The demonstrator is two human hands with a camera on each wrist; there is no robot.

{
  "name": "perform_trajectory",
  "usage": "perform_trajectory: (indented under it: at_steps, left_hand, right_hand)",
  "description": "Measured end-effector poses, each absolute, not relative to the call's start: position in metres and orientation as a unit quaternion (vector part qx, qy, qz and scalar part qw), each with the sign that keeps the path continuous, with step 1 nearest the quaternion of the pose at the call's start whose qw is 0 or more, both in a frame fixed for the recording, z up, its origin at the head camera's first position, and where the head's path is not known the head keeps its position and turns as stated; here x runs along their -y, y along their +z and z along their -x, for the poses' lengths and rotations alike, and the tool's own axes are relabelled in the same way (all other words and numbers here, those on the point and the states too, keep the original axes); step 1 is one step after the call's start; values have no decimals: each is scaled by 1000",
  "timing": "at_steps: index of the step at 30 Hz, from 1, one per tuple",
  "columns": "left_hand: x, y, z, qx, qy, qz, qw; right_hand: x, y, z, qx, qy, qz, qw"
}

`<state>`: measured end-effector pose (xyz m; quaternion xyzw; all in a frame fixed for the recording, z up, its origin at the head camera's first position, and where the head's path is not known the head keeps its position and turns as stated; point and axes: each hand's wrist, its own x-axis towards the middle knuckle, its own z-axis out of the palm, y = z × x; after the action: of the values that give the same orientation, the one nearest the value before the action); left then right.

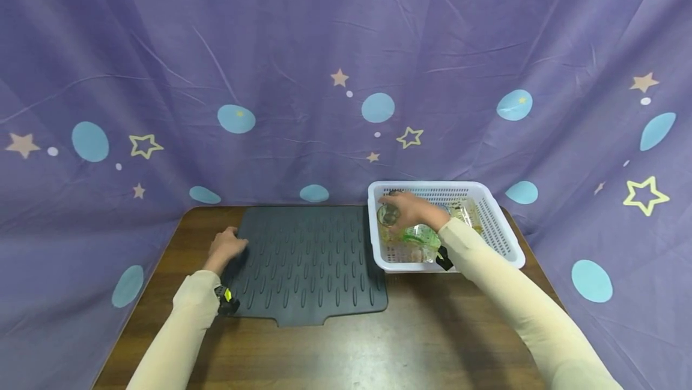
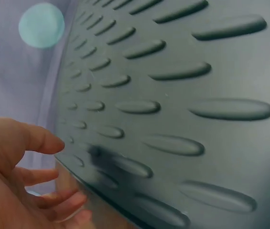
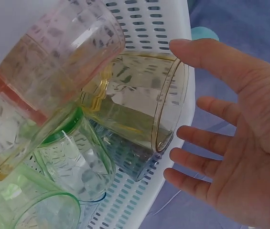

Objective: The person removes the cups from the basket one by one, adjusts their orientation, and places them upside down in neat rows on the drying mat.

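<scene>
Centre of the right wrist view, we see an amber cup [image 3: 135,90] lying in a white basket [image 3: 180,19], mouth rightward toward our nearer right hand [image 3: 247,148], fingers apart; our left hand [image 1: 226,244] is also unclosed.

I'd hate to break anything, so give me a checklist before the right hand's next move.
1. Right hand at the amber cup, spread open: ok.
2. Amber cup gripped: not ok, no fingers curl round it.
3. Right hand touching the amber cup: cannot tell, thumb close to its rim.
4. Amber cup clear of neighbours: not ok, the green-rimmed cup sits close in the basket.
5. Mat flat on the table: ok.
6. Left hand off the mat: cannot tell, it's at the left edge.
</scene>
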<state>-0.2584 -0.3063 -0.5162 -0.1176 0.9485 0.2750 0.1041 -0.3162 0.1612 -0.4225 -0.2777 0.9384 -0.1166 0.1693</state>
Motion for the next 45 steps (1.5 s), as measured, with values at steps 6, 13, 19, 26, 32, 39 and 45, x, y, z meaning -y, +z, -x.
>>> perform_trajectory:
  at_steps: [6,13,19,26,32,39,45]
  left_hand:
    - [315,-525,255,-947,277,115,112]
    - [318,-530,253,-949,275,119,98]
    - [319,-532,252,-948,279,128,78]
    - [320,-537,251,-944,288,146,73]
    - [324,-543,254,-944,281,157,69]
    - [323,-540,253,-942,284,164,75]
    - [323,-540,251,-942,283,161,78]
  right_hand:
    - [-161,-426,323,-938,-114,275,180]
    - [-159,-432,330,-940,-87,283,171]
    - [-153,-434,329,-943,-53,283,167]
    - [-151,-433,323,-947,-29,281,156]
    - [-155,-433,319,-951,-1,275,142]
    - [-157,-431,311,-959,22,240,147]
    - [-158,-435,308,-962,62,227,136]
